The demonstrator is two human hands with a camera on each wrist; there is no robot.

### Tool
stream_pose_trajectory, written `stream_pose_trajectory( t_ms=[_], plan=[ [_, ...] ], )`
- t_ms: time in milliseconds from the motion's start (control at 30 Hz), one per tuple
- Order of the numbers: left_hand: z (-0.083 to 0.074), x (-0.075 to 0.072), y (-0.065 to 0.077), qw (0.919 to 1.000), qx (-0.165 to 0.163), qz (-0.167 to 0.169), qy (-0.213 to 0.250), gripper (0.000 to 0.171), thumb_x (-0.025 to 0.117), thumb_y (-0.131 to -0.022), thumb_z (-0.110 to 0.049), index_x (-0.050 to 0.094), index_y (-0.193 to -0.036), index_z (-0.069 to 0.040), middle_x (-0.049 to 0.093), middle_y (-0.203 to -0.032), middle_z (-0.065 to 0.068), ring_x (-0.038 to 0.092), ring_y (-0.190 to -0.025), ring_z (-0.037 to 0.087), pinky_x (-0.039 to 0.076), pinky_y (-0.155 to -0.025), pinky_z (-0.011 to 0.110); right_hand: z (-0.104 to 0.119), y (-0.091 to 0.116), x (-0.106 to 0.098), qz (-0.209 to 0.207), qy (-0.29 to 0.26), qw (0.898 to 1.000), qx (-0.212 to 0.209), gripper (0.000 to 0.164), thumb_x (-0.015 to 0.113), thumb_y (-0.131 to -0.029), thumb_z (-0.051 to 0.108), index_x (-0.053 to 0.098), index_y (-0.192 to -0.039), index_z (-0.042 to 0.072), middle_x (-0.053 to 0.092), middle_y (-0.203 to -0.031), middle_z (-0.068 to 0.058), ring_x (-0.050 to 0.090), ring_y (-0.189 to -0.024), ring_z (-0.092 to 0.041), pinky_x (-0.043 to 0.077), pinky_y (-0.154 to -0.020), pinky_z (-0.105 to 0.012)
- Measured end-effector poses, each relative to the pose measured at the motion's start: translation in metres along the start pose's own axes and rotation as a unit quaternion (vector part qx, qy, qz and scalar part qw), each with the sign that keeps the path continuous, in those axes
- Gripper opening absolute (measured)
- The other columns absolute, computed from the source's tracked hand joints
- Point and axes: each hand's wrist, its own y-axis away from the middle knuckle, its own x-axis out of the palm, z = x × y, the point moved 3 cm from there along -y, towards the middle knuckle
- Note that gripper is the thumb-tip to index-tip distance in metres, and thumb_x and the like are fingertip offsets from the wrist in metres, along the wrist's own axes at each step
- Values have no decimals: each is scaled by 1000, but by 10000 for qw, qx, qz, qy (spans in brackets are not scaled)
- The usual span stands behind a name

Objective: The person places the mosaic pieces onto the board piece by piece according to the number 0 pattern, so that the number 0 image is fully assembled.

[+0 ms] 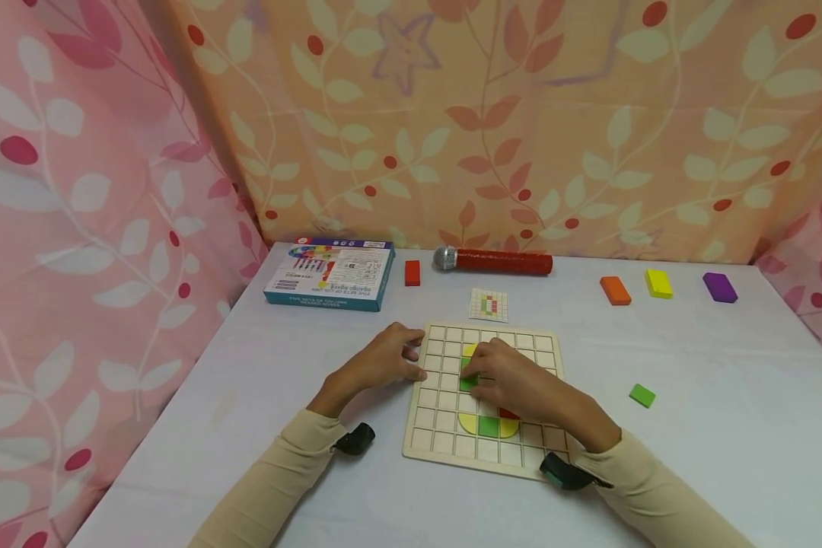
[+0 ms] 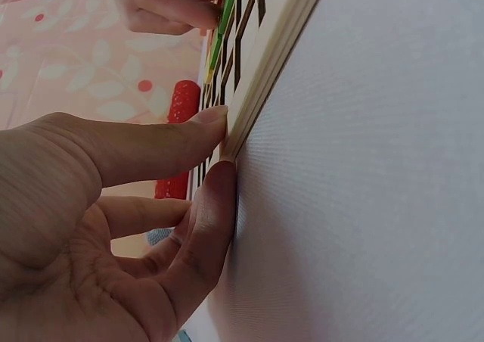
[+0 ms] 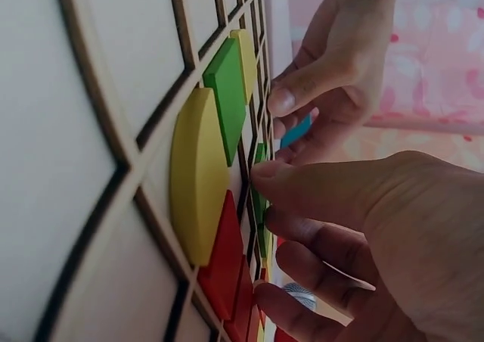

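A wooden grid board (image 1: 445,449) lies on the white table. My left hand (image 1: 387,356) pinches its left edge, thumb on the top rim and a finger against the side in the left wrist view (image 2: 144,206). Over the middle of the board, my right hand (image 1: 520,380) pinches a green tile (image 3: 259,198) between thumb and forefinger, low at the grid. Near me on the board, a green tile (image 1: 489,426) sits between rounded yellow tiles (image 1: 467,422). Red tiles (image 3: 221,262) lie partly hidden under my right hand.
Behind the board is a pattern card (image 1: 489,304). A flat box (image 1: 332,274), red block (image 1: 412,273) and red microphone (image 1: 500,261) lie at the back. To the right are orange (image 1: 615,291), yellow (image 1: 659,283) and purple (image 1: 720,288) blocks and a loose green tile (image 1: 641,395).
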Motion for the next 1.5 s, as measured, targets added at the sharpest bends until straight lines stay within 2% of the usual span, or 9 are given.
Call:
stream_pose_trajectory(
  t_ms=[233, 367, 533, 700, 800, 933, 1133, 1333, 1500],
  plan=[
    [1, 1, -1, 10000, -5, 8, 8, 79, 88, -86, -6, 50, -154, 3, 56, -131, 12, 62, -109, 19, 55, -84, 29, -8, 18, -14, -73, -99, 9988, 484, 24, 79, -97, 20, 80, -120, 17, 69, -121, 2, 58, -117, -22, 54, -99, -48],
    [2, 0, -1, 10000, -1, -20, 8, 79, 88, -86, -6, 50, -154, 3, 56, -132, 12, 63, -110, 19, 56, -86, 29, -21, 41, -30, -330, -115, 9964, 767, 25, 79, -97, 20, 79, -122, 17, 70, -118, 2, 59, -118, -26, 53, -100, -55],
    [4, 0, 0, 10000, -28, -46, 11, 79, 88, -86, -7, 50, -155, 2, 55, -133, 11, 63, -111, 19, 56, -88, 30, -42, 78, -47, -683, 49, 9887, 1331, 27, 79, -97, 21, 79, -123, 15, 72, -123, -3, 61, -122, -33, 54, -101, -60],
    [7, 0, -1, 10000, -37, -53, 2, 80, 89, -86, -9, 50, -155, 2, 55, -132, 11, 63, -111, 18, 56, -87, 29, -67, 113, -59, -905, 350, 9833, 1538, 30, 82, -94, 20, 78, -122, 12, 72, -121, -5, 66, -111, -28, 61, -88, -43],
    [6, -1, -1, 10000, -17, -48, 7, 80, 89, -86, -8, 50, -155, 2, 55, -132, 11, 63, -112, 19, 57, -88, 29, -83, 132, -64, -980, 553, 9800, 1642, 32, 85, -91, 20, 79, -121, 11, 72, -117, -3, 66, -105, -25, 60, -82, -34],
    [5, -2, -1, 10000, -25, -51, 1, 80, 88, -86, -8, 49, -155, 2, 54, -132, 11, 63, -111, 19, 56, -88, 29, -101, 150, -69, -976, 717, 9745, 1891, 36, 88, -87, 22, 79, -119, 10, 73, -113, -3, 65, -101, -25, 58, -79, -31],
    [5, -2, 0, 10000, -24, -57, -14, 80, 88, -86, -8, 50, -155, 2, 55, -131, 10, 62, -111, 18, 56, -88, 30, -116, 165, -71, -1002, 769, 9720, 1983, 37, 89, -86, 24, 78, -117, 7, 72, -112, -7, 67, -95, -25, 57, -75, -30],
    [4, -1, -1, 10000, -11, -48, 7, 80, 88, -86, -8, 50, -155, 1, 55, -132, 11, 63, -111, 18, 56, -89, 29, -122, 168, -70, -926, 865, 9695, 2099, 36, 87, -88, 22, 78, -118, 6, 71, -109, -7, 63, -94, -23, 54, -74, -29],
    [4, 0, -2, 10000, 0, -46, -44, 80, 89, -86, -9, 50, -155, 2, 55, -132, 11, 63, -110, 18, 56, -87, 29, -125, 169, -70, -823, 705, 9699, 2179, 39, 86, -88, 15, 74, -124, 4, 71, -112, -8, 63, -97, -25, 54, -74, -25]
  ],
)
